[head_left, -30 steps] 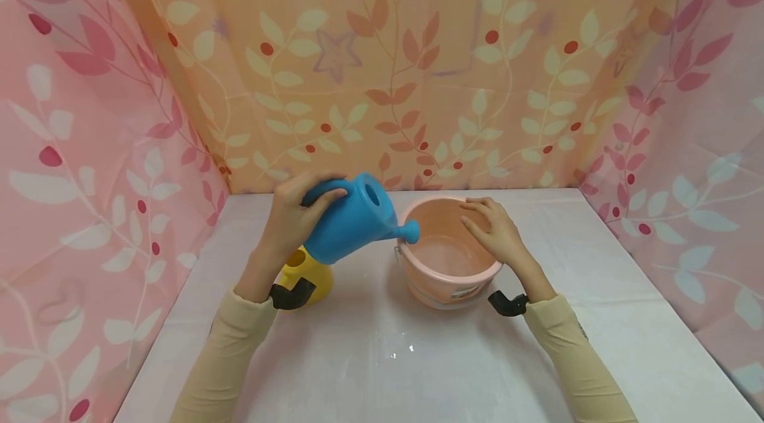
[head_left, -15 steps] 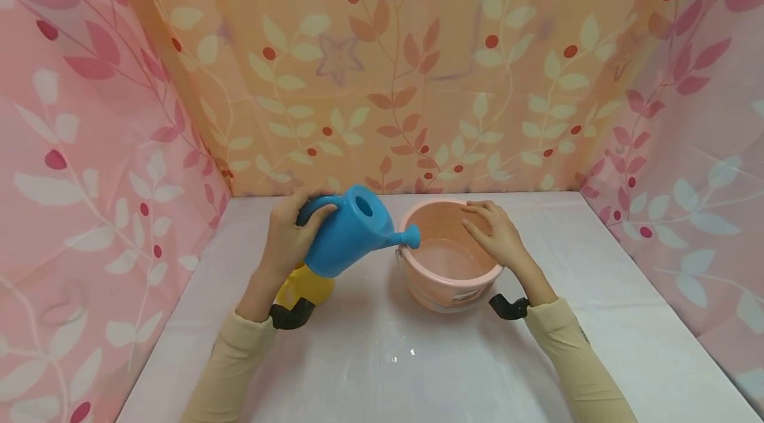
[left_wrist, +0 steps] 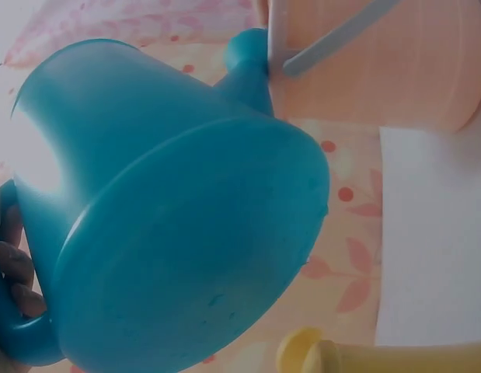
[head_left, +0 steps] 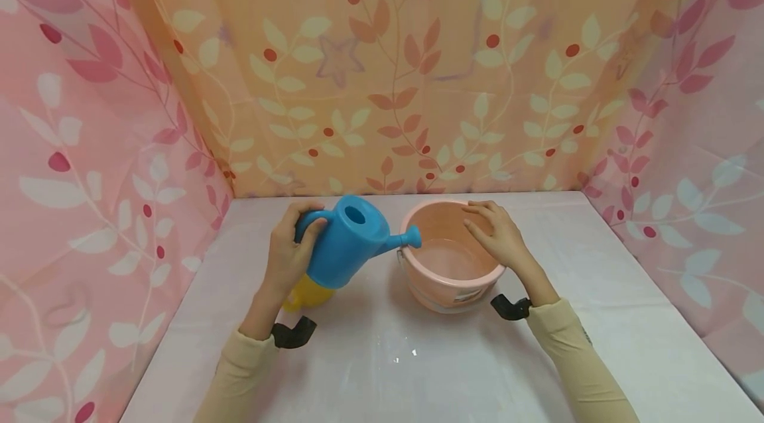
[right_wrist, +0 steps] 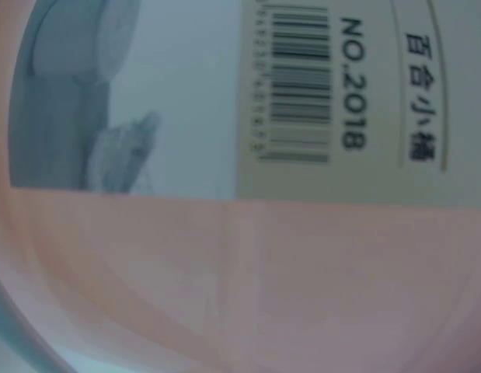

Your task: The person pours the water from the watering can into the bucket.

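Note:
My left hand (head_left: 286, 254) grips the handle of a blue watering can (head_left: 343, 247), tilted slightly to the right. The can's round sprinkler head (head_left: 412, 237) reaches over the left rim of a peach-coloured bucket (head_left: 430, 289). No water shows at the sprinkler head. In the left wrist view, droplets dot the can's underside (left_wrist: 201, 249), and fingers (left_wrist: 15, 264) curl through its handle. My right hand (head_left: 498, 237) rests on the bucket's right rim, its fingers extended loosely over the inside. The right wrist view shows only the bucket's wall with a barcode label (right_wrist: 302, 101).
Behind the blue can stands a yellow plastic vessel (head_left: 313, 292), partly hidden. Small wet spots (head_left: 414, 352) glint on the white-covered table (head_left: 370, 390). Floral cloth (head_left: 394, 78) walls in the back and both sides.
My left hand has lowered and tipped the blue watering can back towards upright, its sprinkler head staying at the bucket's rim. The right hand and the bucket have hardly moved.

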